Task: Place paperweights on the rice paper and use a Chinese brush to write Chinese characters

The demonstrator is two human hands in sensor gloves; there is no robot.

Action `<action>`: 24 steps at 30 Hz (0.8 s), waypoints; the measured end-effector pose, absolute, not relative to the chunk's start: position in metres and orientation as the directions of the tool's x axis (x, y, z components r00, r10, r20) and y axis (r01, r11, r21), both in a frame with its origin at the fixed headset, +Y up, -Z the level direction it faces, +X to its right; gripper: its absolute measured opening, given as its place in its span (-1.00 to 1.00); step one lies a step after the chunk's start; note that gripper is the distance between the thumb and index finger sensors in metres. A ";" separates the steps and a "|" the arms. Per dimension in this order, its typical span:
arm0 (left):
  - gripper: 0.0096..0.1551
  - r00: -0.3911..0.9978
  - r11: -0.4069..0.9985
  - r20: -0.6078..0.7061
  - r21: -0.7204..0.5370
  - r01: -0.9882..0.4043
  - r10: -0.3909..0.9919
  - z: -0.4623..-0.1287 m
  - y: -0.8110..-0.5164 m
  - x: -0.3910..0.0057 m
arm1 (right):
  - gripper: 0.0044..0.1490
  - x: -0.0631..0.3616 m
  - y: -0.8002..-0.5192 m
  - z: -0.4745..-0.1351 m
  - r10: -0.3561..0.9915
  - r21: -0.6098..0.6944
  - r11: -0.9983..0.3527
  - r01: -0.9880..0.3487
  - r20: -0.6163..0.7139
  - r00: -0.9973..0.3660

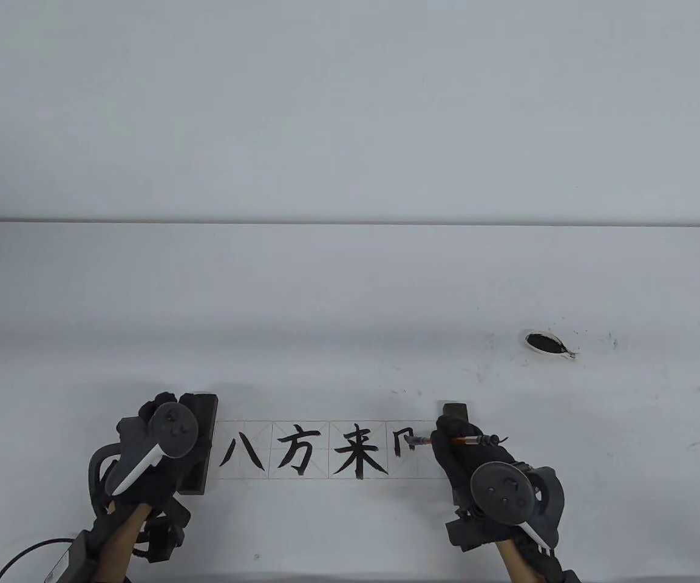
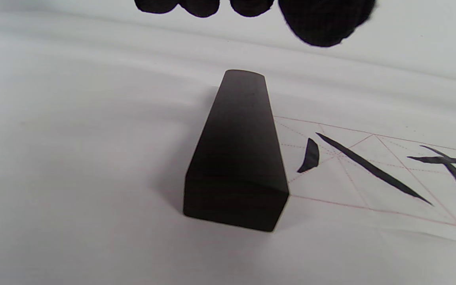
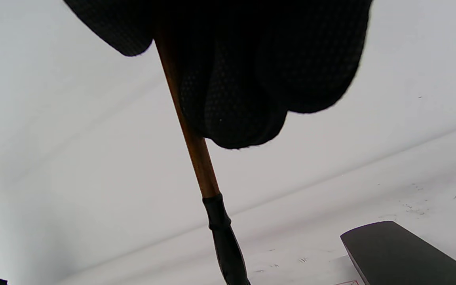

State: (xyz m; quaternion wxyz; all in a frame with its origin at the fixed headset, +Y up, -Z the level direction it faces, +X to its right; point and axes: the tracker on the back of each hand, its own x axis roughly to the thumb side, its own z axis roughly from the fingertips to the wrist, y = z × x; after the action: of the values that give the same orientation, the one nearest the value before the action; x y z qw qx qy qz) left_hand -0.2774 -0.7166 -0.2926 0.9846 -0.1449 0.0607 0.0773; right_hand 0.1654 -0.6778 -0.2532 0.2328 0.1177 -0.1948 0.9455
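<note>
A strip of gridded rice paper (image 1: 319,480) lies near the table's front edge with three finished black characters and a partial fourth (image 1: 402,438). A dark paperweight (image 1: 203,425) lies across its left end, and a second paperweight (image 1: 454,410) sits at the right end. My left hand (image 1: 164,405) hovers at the left paperweight (image 2: 236,158), its gloved fingertips (image 2: 323,19) relaxed beyond the block's far end and holding nothing. My right hand (image 1: 456,442) grips the brush (image 1: 470,439). The brush's brown shaft (image 3: 190,130) runs down from my curled fingers (image 3: 251,79), and its tip reaches the fourth square.
A small white dish of black ink (image 1: 547,343) stands at the right, with ink specks scattered around it. The right paperweight (image 3: 402,253) lies close beside the brush. A black cable (image 1: 28,552) trails off at the bottom left corner.
</note>
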 end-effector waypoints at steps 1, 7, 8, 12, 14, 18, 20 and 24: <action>-0.02 0.981 0.946 -0.142 -0.276 -0.170 0.135 -0.293 -0.717 -0.277 | -0.48 0.165 -0.678 -0.253 0.393 -0.312 -0.817 -0.485 0.314 -0.864; -0.02 0.981 0.945 -0.141 -0.278 -0.170 0.134 -0.293 -0.716 -0.278 | -0.47 0.163 -0.680 -0.254 0.380 -0.279 -0.840 -0.466 0.312 -0.871; -0.02 0.981 0.945 -0.141 -0.279 -0.170 0.134 -0.293 -0.716 -0.277 | -0.47 0.163 -0.680 -0.255 0.375 -0.276 -0.843 -0.461 0.313 -0.873; -0.02 0.981 0.945 -0.141 -0.279 -0.170 0.135 -0.293 -0.717 -0.277 | -0.49 0.163 -0.678 -0.254 0.384 -0.264 -0.841 -0.472 0.322 -0.865; -0.02 0.981 0.945 -0.141 -0.279 -0.170 0.135 -0.293 -0.717 -0.277 | -0.49 0.163 -0.677 -0.253 0.395 -0.252 -0.838 -0.484 0.330 -0.857; -0.02 0.981 0.945 -0.141 -0.279 -0.170 0.135 -0.293 -0.717 -0.277 | -0.50 0.164 -0.674 -0.251 0.425 -0.208 -0.834 -0.511 0.349 -0.835; -0.02 0.981 0.945 -0.141 -0.279 -0.170 0.135 -0.293 -0.717 -0.277 | -0.50 0.165 -0.673 -0.250 0.470 -0.187 -0.811 -0.554 0.357 -0.807; -0.02 0.981 0.945 -0.141 -0.279 -0.170 0.135 -0.293 -0.717 -0.277 | -0.49 0.172 -0.669 -0.249 0.498 -0.218 -0.782 -0.584 0.345 -0.795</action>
State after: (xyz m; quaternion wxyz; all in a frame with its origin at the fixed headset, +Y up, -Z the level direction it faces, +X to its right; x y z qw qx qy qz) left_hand -0.2772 -0.7165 -0.2927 0.9843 -0.1465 0.0602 0.0773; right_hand 0.1722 -0.6687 -0.2488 0.2896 0.1356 -0.1587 0.9341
